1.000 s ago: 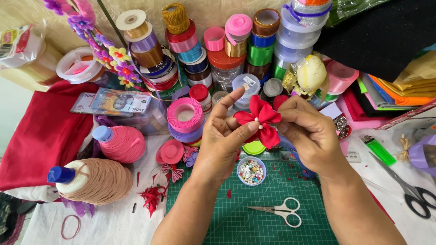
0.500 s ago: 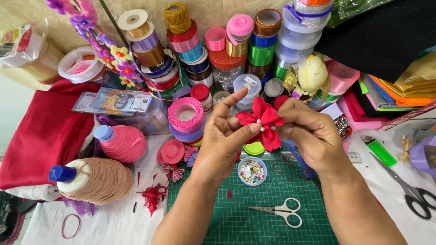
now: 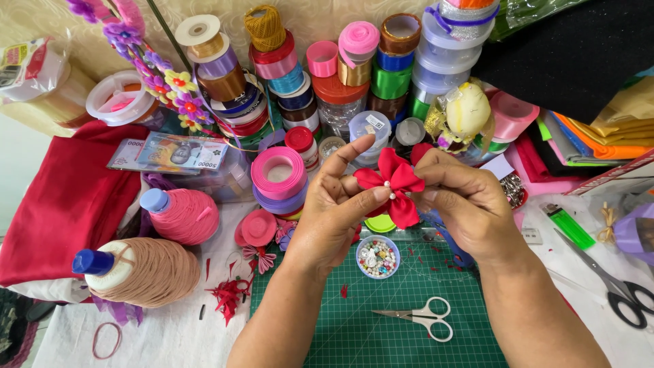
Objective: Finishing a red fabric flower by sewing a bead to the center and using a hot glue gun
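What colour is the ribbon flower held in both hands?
Red, with small white beads at its centre; the ribbon flower shows best in the head view.

Both forearms reach up from below; left hand (image 3: 334,211) raised with index finger extended and thumb pinching, right hand (image 3: 470,204) curled close beside it, fingers bent inward.

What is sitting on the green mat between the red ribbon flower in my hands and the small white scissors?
In the head view, a small round container of mixed beads sits on the green cutting mat, between the red ribbon flower and the white-handled scissors.
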